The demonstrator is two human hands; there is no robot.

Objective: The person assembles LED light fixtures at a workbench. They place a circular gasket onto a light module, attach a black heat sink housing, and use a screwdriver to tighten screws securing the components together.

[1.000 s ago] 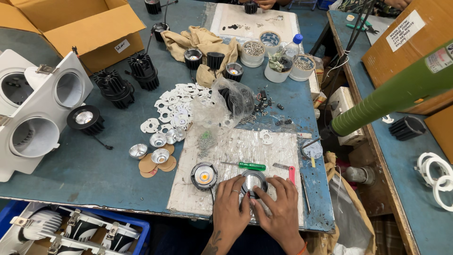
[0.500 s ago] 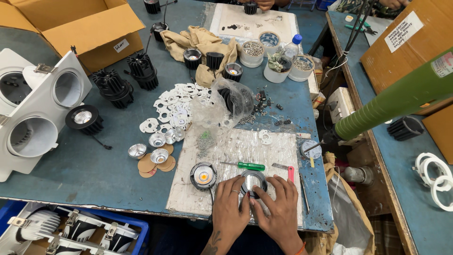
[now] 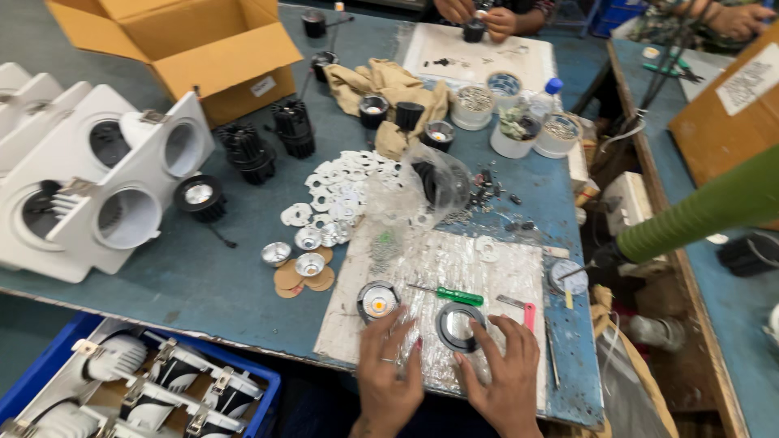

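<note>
Both hands lie spread on the scratched white work mat [image 3: 487, 268] at the blue table's [image 3: 203, 276] near edge. The left hand [image 3: 388, 369] and right hand [image 3: 505, 375], fingers wide and holding nothing, flank the round black metal ring [image 3: 459, 326], which lies flat beside a green-handled screwdriver [image 3: 448, 294].

The blue worktable [image 3: 203, 276] is viewed steeply downward, from close above its near edge, by one head-worn camera.
</note>
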